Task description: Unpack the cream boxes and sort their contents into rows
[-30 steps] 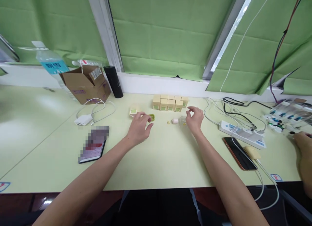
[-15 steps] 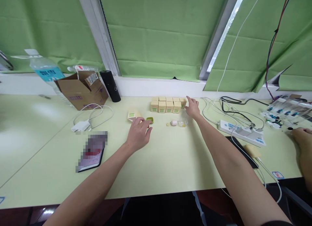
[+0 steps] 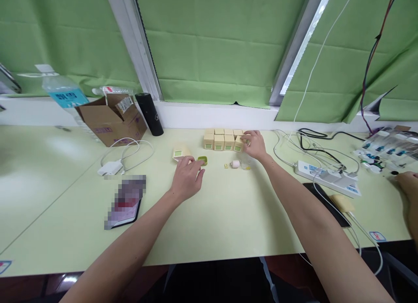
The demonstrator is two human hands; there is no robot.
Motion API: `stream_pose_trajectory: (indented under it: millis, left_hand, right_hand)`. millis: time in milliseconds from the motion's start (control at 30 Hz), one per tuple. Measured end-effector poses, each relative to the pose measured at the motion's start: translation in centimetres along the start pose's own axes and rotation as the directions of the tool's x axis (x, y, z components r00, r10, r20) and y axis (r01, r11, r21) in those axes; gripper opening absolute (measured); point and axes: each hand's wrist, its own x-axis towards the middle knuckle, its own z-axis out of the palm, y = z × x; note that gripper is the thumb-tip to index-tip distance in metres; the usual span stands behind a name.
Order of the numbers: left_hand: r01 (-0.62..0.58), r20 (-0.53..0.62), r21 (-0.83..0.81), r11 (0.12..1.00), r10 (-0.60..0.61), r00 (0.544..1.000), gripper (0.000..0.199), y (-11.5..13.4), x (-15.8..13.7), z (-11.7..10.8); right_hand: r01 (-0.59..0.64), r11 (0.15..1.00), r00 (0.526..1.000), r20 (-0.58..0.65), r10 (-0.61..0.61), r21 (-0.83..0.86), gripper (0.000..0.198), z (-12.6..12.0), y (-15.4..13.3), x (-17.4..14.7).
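Several small cream boxes (image 3: 218, 143) with green labels stand in a two-deep block near the wall. My right hand (image 3: 255, 145) has its fingers curled around the right end box (image 3: 239, 144), which sits askew from the row. My left hand (image 3: 187, 176) rests on the table with fingers apart, holding nothing; its fingertips lie by another cream box (image 3: 179, 152) and a green square lid-like piece (image 3: 202, 160). Between the hands are a tiny yellow piece (image 3: 226, 166), a pale pink cap-like part (image 3: 235, 164) and a clear container (image 3: 245, 164), partly hard to make out.
On the left are a phone (image 3: 126, 203), a white charger (image 3: 111, 168), an open carton (image 3: 111, 122), a black cylinder (image 3: 149, 114) and a large bottle (image 3: 67, 92). Rightward lie a power strip (image 3: 326, 177), cables, a dark tablet-like device (image 3: 321, 203) and another person's hand (image 3: 406, 183).
My right hand has moved slightly left onto the end box, and that box now stands askew. My left hand has stayed in place; the view has shifted a little.
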Motion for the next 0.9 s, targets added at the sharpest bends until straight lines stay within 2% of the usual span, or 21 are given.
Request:
stream_pose_trajectory:
  millis: [133, 367, 433, 500, 567, 633, 733, 833, 900]
  left_hand:
    - [-0.016, -0.01, -0.002, 1.0, 0.016, 1.0, 0.018, 0.1, 0.1, 0.1]
    - [-0.011, -0.047, 0.007, 1.0, 0.011, 0.999, 0.017, 0.0, -0.1, 0.1]
    - [0.018, -0.079, 0.0, 1.0, -0.018, 0.997, 0.018, -0.3, -0.1, 0.2]
    - [0.065, -0.108, -0.011, 0.998, -0.066, 0.992, 0.019, -0.5, -0.1, 0.2]
    - [0.113, -0.134, -0.021, 0.993, -0.114, 0.984, 0.02, -0.7, -0.1, 0.3]
    - [0.153, -0.149, -0.023, 0.988, -0.155, 0.977, 0.02, -0.7, -0.1, 0.4]
    - [0.203, -0.136, -0.025, 0.979, -0.205, 0.969, 0.02, -0.6, -0.1, 0.4]
    - [0.24, -0.082, -0.021, 0.971, -0.241, 0.967, 0.022, -0.4, 0.0, 0.3]
    - [0.265, -0.029, -0.007, 0.964, -0.265, 0.964, 0.025, -0.3, -0.1, 0.2]
  right_hand:
    - [-0.056, 0.998, 0.996, 0.07, 0.058, -0.032, 0.035, -0.5, -1.0, -0.5]
    - [-0.251, 0.968, 0.966, 0.06, 0.25, 0.009, 0.036, -0.3, -2.3, -0.7]
    - [-0.293, 0.954, 0.956, 0.019, 0.292, 0.06, 0.035, -0.8, -2.6, -0.8]
    - [-0.312, 0.932, 0.94, -0.084, 0.331, 0.187, 0.034, -1.5, -3.1, -1.2]
    - [-0.256, 0.897, 0.915, -0.209, 0.344, 0.36, 0.036, -2.3, -4.0, -1.9]
    - [-0.141, 0.868, 0.913, -0.277, 0.301, 0.477, 0.04, -2.9, -5.6, -3.0]
    - [-0.024, 0.826, 0.945, -0.257, 0.202, 0.564, 0.043, -3.2, -8.6, -5.8]
    - [0.004, 0.787, 0.992, -0.101, 0.075, 0.618, 0.046, -2.5, -11.6, -9.1]
    - [0.002, 0.768, 0.998, 0.042, -0.038, 0.641, 0.047, -1.9, -13.2, -11.0]
